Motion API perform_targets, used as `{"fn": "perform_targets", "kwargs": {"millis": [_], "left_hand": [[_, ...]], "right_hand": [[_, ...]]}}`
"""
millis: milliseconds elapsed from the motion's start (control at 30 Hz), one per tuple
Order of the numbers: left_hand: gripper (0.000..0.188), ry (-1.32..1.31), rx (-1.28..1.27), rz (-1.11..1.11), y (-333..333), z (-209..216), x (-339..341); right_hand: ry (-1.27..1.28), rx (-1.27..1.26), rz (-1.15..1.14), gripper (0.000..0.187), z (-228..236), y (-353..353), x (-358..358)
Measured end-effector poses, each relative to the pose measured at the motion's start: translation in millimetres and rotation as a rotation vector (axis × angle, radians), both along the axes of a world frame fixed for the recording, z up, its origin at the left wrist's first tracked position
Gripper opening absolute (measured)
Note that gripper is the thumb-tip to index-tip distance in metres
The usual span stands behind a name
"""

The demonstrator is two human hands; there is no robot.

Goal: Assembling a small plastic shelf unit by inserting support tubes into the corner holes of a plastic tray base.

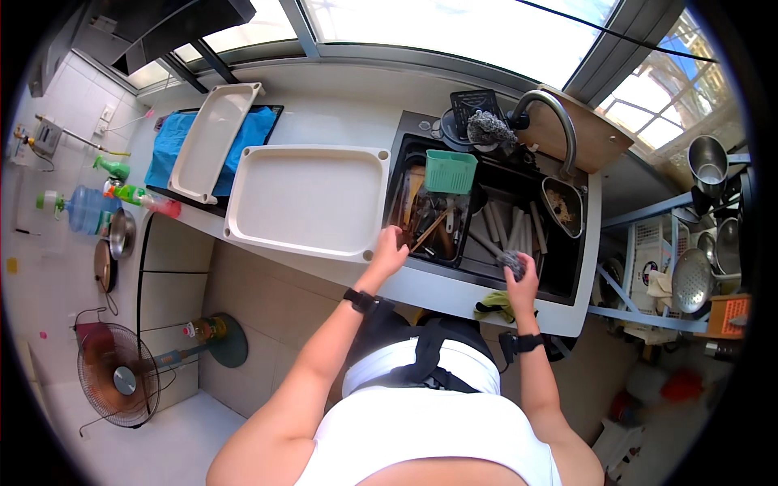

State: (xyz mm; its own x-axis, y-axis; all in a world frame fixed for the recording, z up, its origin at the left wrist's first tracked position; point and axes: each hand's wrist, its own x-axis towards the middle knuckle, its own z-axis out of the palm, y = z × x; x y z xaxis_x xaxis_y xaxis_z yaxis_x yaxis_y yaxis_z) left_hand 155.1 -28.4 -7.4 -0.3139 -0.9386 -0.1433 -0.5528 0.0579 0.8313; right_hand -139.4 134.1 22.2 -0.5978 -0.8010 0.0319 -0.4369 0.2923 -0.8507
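Observation:
My right hand (pixel 524 282) is closed around a grey steel wool scrubber (pixel 510 262) over the front of the black sink (pixel 559 271). At the front left corner of a black tray (pixel 455 257) of utensils, my left hand (pixel 391 251) has its fingers closed. Something small and dark brown shows at its fingertips, too little to name. Wooden and metal utensils (pixel 428 219) lie in that tray, below a green plastic basket (pixel 450 172). Several grey stick-like pieces (pixel 510 227) lie in the sink, their kind unclear.
A white tray (pixel 243 235) lies left of the sink; another white tray (pixel 180 166) rests on blue cloth (pixel 258 130). The curved faucet (pixel 570 134) rises behind the sink, near a strainer (pixel 565 194) with food scraps. A green cloth (pixel 494 304) hangs at the counter's front edge.

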Motion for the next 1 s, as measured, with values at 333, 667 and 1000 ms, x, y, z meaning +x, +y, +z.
{"fn": "perform_targets", "kwargs": {"millis": [333, 667, 1000], "left_hand": [[0.048, 0.034, 0.001, -0.131, -1, -2, 11], [0.048, 0.079, 0.05, -0.372, 5, 5, 21], [0.042, 0.033, 0.018, -0.496, 0, 13, 33]], "right_hand": [[0.307, 0.068, 0.377, 0.038, 20, -78, 86], [0.254, 0.196, -0.225, 0.026, 82, 87, 58], [0.298, 0.495, -0.157, 0.027, 260, 185, 3]]}}
